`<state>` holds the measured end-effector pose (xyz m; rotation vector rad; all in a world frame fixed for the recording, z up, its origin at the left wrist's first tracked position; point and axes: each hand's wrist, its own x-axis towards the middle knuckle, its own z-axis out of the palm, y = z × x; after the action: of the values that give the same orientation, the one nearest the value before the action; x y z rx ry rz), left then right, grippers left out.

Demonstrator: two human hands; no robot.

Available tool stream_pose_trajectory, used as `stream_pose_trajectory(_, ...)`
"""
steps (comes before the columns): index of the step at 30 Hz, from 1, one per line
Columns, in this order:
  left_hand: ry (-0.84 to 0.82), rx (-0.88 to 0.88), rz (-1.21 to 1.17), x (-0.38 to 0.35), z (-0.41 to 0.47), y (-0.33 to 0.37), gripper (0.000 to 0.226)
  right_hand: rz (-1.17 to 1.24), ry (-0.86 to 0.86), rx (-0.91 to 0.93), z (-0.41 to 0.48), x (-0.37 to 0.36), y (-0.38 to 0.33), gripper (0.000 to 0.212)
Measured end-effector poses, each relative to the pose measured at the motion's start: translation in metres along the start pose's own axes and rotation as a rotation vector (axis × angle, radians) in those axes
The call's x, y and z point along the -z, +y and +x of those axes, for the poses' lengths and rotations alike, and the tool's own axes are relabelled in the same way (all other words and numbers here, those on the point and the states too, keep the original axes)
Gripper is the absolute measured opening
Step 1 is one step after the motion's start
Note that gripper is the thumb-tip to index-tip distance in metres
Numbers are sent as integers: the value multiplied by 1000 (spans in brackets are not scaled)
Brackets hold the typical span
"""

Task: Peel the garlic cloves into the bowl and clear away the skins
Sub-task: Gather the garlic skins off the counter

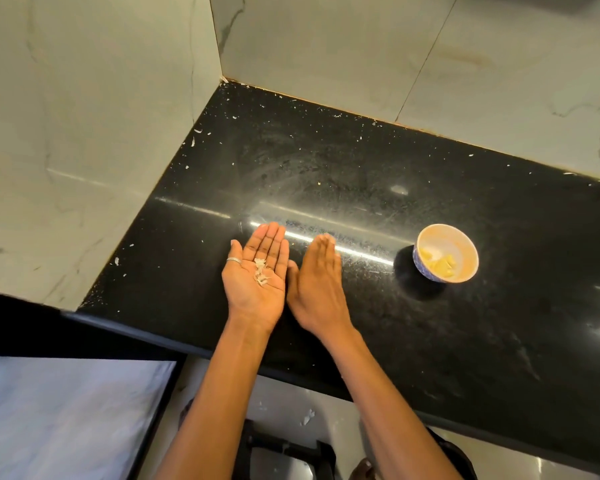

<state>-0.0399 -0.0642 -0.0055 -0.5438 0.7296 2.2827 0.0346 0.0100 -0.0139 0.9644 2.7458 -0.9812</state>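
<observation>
The black, glossy counter (pixel 361 161) runs into a corner at the upper left. A small bowl (pixel 456 242) stands on it at the right, well apart from the back edge. Tiny white skin flecks (pixel 197 130) lie scattered over it, thickest along its back and left edges.

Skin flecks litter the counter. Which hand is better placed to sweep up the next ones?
Right, probably. The right hand is free, fingers straight, beside the left hand, which lies palm-up carrying garlic skins and would spill them if turned.
</observation>
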Motion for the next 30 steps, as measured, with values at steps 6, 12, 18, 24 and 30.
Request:
stream_pose_trajectory(6, 7, -10, -16, 2, -2, 8, 54, 118, 233, 189, 26, 37, 38, 40)
stream_pose_trajectory(12, 17, 2, -1, 4, -4, 7, 55, -212, 48, 404, 37, 31, 36, 37)
stream_pose_trajectory(18, 23, 2, -4, 5, -3, 10, 55, -301, 42, 474, 21, 31, 54, 43)
stream_pose_trajectory(24, 22, 17, 7, 1, -3, 5, 56, -429, 23, 399, 12, 44, 44, 31)
stream_pose_trajectory(30, 15, 40, 33, -4, -4, -5, 57, -469, 30, 342, 9, 50, 17, 26)
